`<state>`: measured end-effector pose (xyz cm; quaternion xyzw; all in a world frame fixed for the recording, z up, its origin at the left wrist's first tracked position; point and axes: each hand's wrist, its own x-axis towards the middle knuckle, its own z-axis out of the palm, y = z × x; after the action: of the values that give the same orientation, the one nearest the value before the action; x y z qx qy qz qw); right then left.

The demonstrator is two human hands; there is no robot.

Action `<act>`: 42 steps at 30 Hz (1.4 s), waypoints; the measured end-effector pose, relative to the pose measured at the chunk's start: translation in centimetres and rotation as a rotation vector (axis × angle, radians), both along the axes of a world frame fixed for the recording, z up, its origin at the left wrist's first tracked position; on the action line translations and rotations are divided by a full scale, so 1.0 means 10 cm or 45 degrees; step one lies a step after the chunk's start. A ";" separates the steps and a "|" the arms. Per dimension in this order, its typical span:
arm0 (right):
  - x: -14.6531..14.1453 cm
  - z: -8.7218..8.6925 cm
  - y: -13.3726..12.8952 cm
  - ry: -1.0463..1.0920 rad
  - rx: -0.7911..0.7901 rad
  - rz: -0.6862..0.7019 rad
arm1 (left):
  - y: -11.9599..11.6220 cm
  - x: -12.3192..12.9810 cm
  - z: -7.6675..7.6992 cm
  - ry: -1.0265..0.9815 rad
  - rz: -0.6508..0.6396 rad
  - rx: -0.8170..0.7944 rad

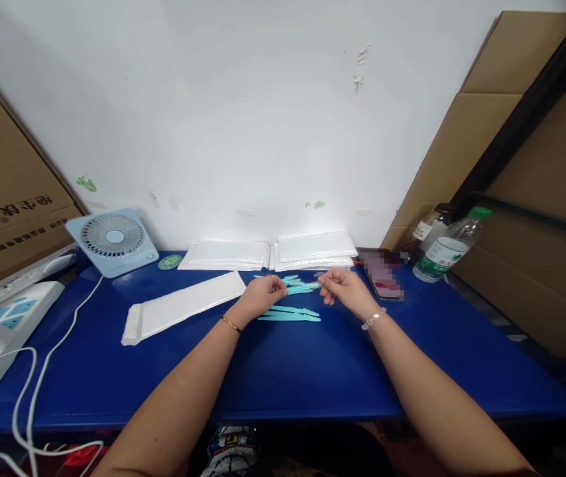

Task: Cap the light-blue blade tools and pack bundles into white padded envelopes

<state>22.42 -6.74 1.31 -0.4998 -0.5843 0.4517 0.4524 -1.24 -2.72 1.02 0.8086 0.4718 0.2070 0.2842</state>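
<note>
Near the middle of the bench [323, 377], a teal strip [303, 289] sits between both hands; lifted or flat, hard to tell. Right hand [342, 288]: grip pinched, thumb and fingertips on the strip's pale end. Left hand [262, 293]: fingers curled together at the other end; pinching or only touching, cannot tell. More strips lie loose: front group [290, 317] flat on the near side, roughly lengthwise together; back group [290, 279] just beyond, partly hidden by fingers. White mailer [188, 308] slants left of the left hand, phone [385, 275] sits right of the right hand.

Handling, judged by looks: slim, thin, probably plastic, so very light, fairly stiff lengthwise, maybe slightly bendy. Smooth face likely slides on bench and on other strips. Light fingertip pinch should do; hard squeeze or twist could snap a narrow tip. Best hold is across the mid-body, edges between thumb and forefinger. Pale end too small to read, so go easy there. Flat ones probably need one tip raised first.
</note>
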 end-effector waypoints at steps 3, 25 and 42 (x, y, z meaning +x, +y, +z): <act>-0.02 -0.03 0.01 -0.030 0.004 0.057 | -0.01 0.02 0.00 0.038 -0.012 0.017; 0.21 -0.14 0.15 -1.193 0.273 -0.301 | -0.13 0.03 0.11 0.286 -0.228 0.194; 0.06 -0.03 0.03 0.196 -0.065 -0.033 | -0.05 -0.03 0.08 -0.010 0.021 0.050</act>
<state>23.06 -6.39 1.05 -0.4826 -0.5296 0.4976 0.4889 -1.59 -3.27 1.78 0.8093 0.4731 0.2218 0.2684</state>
